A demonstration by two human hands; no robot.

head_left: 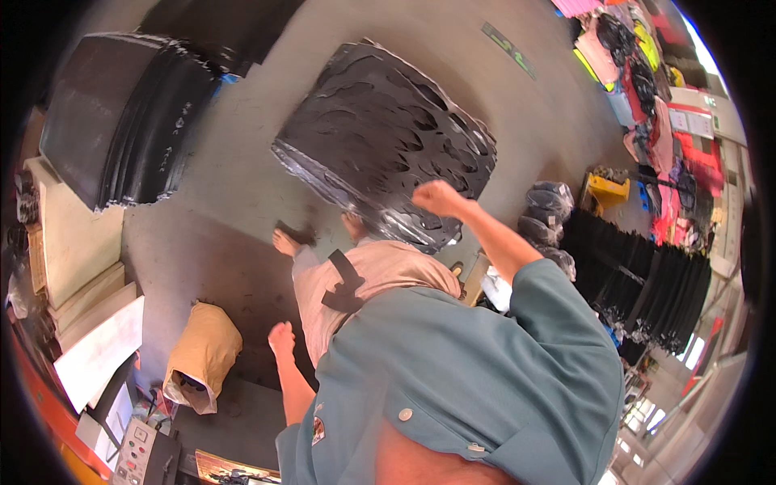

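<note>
My right hand (439,199) is closed, its fingers curled in, and nothing shows in it. It is over the near right part of a large stack of black sheets (356,121) with many rounded cut-outs; I cannot tell whether it touches them. Clear plastic film (319,182) shows along the stack's near edge. Down by my left side hangs my left hand (281,339), also closed with nothing visible in it. A brown sack (206,347) with an open mouth is the thing nearest to it.
Another black sheet stack (121,121) stands at the far left. Pale boards (97,356) and a control panel (136,453) are at the lower left. Plastic-wrapped bundles (547,214), a dark row of sheets (638,279) and colourful piled material (638,89) line the right.
</note>
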